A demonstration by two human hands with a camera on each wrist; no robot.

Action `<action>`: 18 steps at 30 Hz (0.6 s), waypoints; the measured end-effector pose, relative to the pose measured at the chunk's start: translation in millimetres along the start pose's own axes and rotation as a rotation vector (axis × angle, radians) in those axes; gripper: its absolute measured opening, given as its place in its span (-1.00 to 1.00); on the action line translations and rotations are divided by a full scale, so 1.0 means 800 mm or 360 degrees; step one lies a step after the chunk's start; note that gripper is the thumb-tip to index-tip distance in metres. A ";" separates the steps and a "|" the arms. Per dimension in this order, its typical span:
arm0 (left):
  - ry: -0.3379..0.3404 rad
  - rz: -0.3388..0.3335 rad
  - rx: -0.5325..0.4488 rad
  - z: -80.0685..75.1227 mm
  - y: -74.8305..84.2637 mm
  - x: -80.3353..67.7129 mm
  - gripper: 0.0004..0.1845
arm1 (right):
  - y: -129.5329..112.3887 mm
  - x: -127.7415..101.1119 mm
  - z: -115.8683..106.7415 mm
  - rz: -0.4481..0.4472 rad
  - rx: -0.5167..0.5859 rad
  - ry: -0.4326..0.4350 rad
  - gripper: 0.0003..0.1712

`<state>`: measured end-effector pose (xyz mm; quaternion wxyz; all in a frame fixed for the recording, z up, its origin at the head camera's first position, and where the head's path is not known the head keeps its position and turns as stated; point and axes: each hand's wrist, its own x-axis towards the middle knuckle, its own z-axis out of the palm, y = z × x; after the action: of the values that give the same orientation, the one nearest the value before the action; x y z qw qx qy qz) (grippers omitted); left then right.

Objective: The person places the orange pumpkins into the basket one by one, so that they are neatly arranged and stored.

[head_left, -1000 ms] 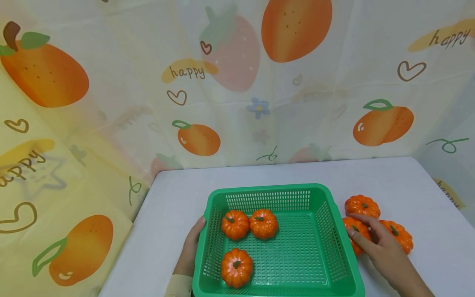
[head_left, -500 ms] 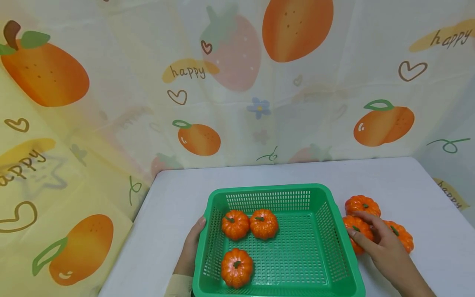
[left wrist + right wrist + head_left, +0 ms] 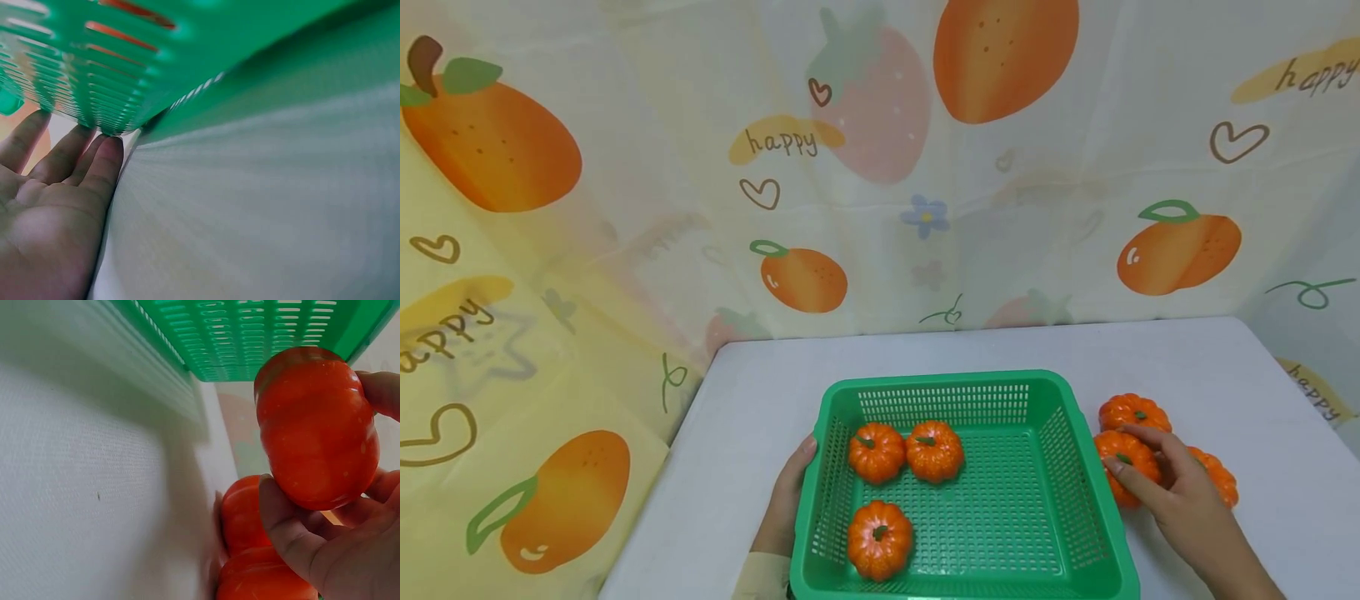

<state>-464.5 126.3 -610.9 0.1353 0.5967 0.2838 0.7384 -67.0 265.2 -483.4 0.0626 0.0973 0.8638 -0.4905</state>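
Observation:
My right hand grips a small orange toy pumpkin just outside the right wall of a green plastic basket. In the right wrist view this pumpkin sits between thumb and fingers, with the white tabletop showing to its left. Two more pumpkins are close by: one behind the held one, another partly hidden by the hand. At the basket's left side, my left hand rests on the outer wall; its fingers look extended, tips against the slotted plastic.
Inside the basket lie three pumpkins: two side by side at the back left and one near the front left. The white table meets a fruit-print cloth hung behind and at the sides.
My right hand and the pumpkin in it have shifted slightly to the right, away from the basket wall. The left hand and the basket stay in place.

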 end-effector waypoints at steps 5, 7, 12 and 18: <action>0.0053 -0.0049 0.0060 0.002 0.002 0.000 -0.55 | -0.001 0.001 -0.004 0.0011 -0.0011 0.0026 0.02; 0.0139 -0.0080 0.0232 0.007 0.005 -0.001 -0.61 | -0.002 0.002 -0.007 0.0024 -0.0004 0.0033 0.02; 0.0162 -0.0105 0.0366 0.011 0.012 0.001 -0.66 | -0.006 0.004 -0.015 0.0044 -0.0003 0.0080 0.02; 0.0135 -0.0135 0.0149 0.009 0.012 0.008 -0.57 | -0.013 0.004 -0.017 -0.0003 0.0001 0.0174 -0.05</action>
<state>-457.6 123.8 -599.4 0.1264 0.5580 0.3485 0.7424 -72.4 272.3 -468.4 0.0150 0.1231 0.8658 -0.4848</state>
